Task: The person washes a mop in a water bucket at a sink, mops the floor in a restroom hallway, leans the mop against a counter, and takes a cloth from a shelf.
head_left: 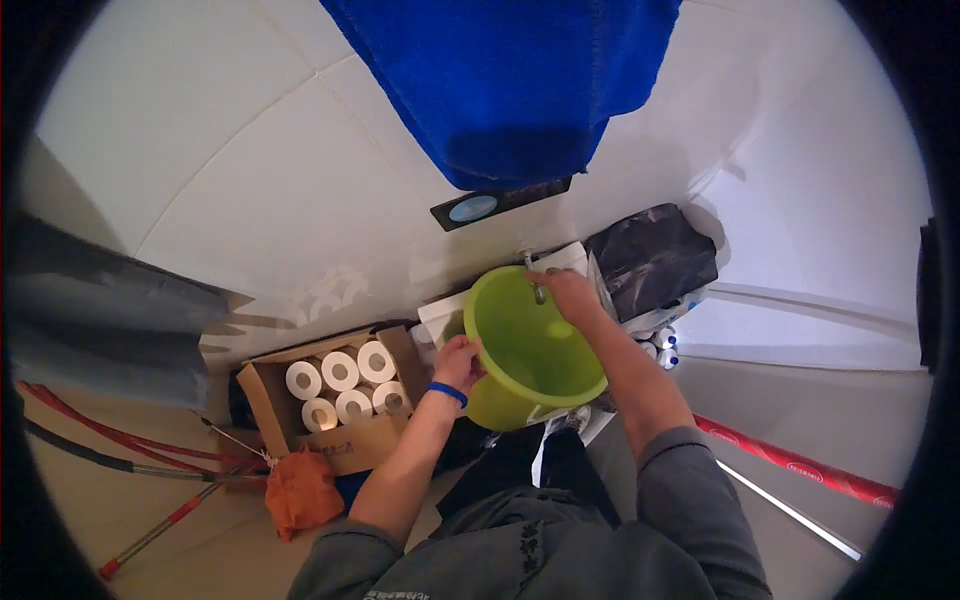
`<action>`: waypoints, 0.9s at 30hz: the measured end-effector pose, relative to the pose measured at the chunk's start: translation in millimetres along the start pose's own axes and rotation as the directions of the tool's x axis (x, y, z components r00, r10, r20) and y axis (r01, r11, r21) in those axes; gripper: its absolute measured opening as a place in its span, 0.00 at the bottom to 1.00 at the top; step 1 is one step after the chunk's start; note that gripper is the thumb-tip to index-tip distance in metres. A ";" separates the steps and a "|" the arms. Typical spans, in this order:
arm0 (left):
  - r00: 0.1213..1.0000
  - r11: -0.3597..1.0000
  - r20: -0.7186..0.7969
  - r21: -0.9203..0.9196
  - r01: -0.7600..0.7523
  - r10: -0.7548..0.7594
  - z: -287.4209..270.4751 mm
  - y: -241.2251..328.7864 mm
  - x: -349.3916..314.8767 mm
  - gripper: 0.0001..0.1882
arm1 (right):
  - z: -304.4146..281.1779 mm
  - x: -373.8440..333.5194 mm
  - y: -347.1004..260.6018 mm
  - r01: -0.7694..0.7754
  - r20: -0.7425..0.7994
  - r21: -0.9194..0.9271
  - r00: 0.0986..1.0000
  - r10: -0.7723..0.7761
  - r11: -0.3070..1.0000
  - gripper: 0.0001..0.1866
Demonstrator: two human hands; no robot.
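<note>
A lime-green plastic bucket (495,385) stands in front of me below a wall, its mouth facing up toward me. My left hand (459,363), with a blue band at the wrist, is closed on the bucket's left rim. At the far side, a small metal tap (539,294) sticks out from the wall over the bucket's mouth. My right hand (568,294) reaches across the bucket and has its fingers closed at the tap. The fingertips are partly hidden there. I cannot tell whether water is running.
Left stands an open cardboard box (357,447) of several white paper rolls (340,371). An orange cloth (302,494) and poles (175,515) lie nearby. A blue towel (520,80) hangs above. Right are a black bag (655,258), bottles (667,340) and a red pole (795,462).
</note>
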State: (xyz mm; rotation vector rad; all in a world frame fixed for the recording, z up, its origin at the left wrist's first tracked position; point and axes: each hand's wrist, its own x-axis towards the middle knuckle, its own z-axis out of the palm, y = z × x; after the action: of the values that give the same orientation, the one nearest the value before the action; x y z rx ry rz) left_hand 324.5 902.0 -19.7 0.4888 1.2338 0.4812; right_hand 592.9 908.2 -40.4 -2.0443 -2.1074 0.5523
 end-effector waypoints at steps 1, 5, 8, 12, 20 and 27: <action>1.000 1.000 0.000 -0.022 -0.001 0.001 -0.4 -4.0 6.6 0.02 | 0.2 -3.0 -0.7 -0.001 -0.004 -0.003 1.000 0.001 1.000 0.30; 0.998 0.999 -0.052 0.029 -0.039 0.040 3.6 -17.5 19.4 0.02 | -10.6 -18.9 -2.9 -0.011 -0.115 0.014 0.993 0.013 1.000 0.31; 0.995 0.996 -0.076 0.074 -0.052 0.058 0.5 -31.2 29.1 0.03 | -7.7 -29.3 7.2 -0.032 -0.175 0.083 0.984 0.046 0.996 0.29; 0.982 0.980 -0.144 0.173 -0.095 0.121 1.9 -45.1 33.9 0.04 | -12.8 -36.6 11.1 -0.103 -0.072 0.134 0.991 0.113 0.986 0.28; 0.960 0.929 -0.183 0.343 -0.141 0.213 3.9 18.1 13.6 0.03 | 19.8 -33.8 15.8 -0.105 -0.158 0.216 0.977 0.141 0.971 0.33; 0.984 0.880 -0.159 0.475 0.001 0.085 27.7 84.0 13.8 0.15 | 19.5 -23.5 9.3 -0.260 0.010 0.284 0.963 0.269 0.923 0.33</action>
State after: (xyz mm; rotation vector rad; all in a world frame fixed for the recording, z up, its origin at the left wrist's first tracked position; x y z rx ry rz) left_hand 347.8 974.9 26.7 0.9073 1.5216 0.2560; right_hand 595.9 882.0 -58.4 -2.1604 -1.6301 0.8059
